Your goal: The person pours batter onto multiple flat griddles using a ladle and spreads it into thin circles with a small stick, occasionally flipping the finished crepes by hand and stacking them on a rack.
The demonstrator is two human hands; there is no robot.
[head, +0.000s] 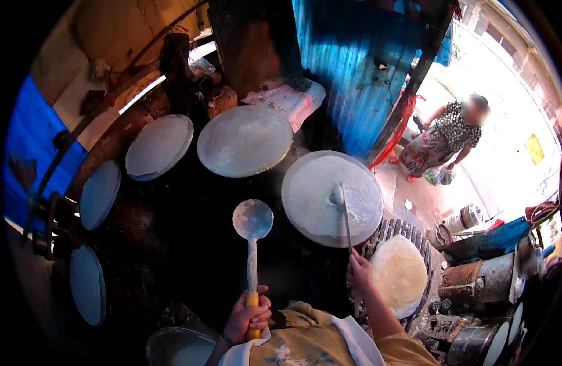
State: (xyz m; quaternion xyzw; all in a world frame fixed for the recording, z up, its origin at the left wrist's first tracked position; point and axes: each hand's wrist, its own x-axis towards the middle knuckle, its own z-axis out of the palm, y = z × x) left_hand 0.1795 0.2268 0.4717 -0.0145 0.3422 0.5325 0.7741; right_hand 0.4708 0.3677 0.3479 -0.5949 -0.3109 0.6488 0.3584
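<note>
My left hand (250,313) grips the yellow handle of a metal ladle (252,219), its batter-smeared bowl held up over the dark middle of the stove area. In my right hand (360,271) is a thin-handled metal utensil (346,218). Its rounded end rests on white batter (315,196) spread across a round griddle (290,222). The batter's surface looks smooth at the left and rougher near the utensil. Close to my right forearm, a round flatbread (399,277), browned in the middle, lies on a dark slatted rack (393,225).
Several round pans curve away leftward, including a large pan (244,142) and a smaller one (159,146). A basin (155,345) holding pale liquid sits at lower left. Metal drums (462,279) stand right. Beyond the blue corrugated wall (354,78), a person (450,132) carries a bag.
</note>
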